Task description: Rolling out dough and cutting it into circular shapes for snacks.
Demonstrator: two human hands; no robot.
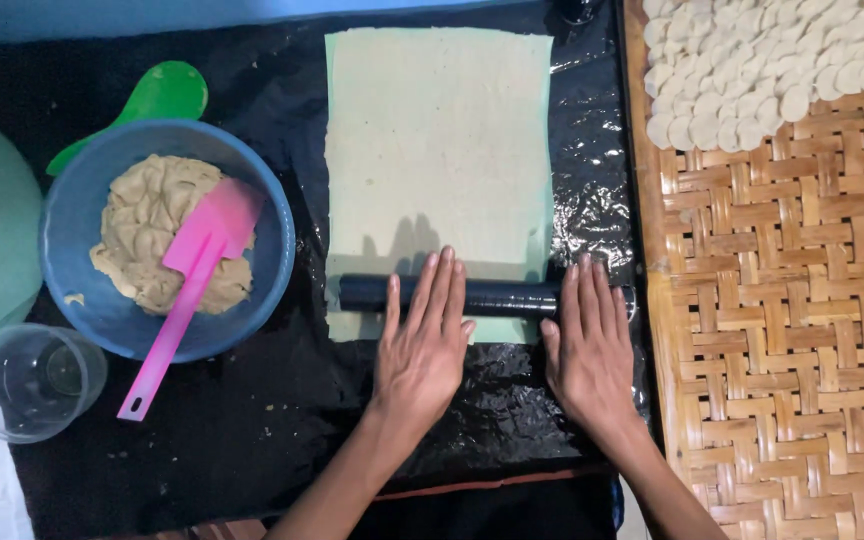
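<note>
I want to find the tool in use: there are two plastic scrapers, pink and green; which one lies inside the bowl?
The pink scraper: its blade rests on the dough in the blue bowl. The green scraper lies behind the bowl, outside.

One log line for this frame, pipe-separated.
left hand flat on black roller | right hand flat on roller | roller across dough sheet, near end

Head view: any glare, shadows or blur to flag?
Head view: specular glare on the wrinkled black plastic sheet; finger shadows fall on the pale dough sheet above the left hand; right hand and black roller sharp, no motion blur; the woven tray evenly lit.
</note>
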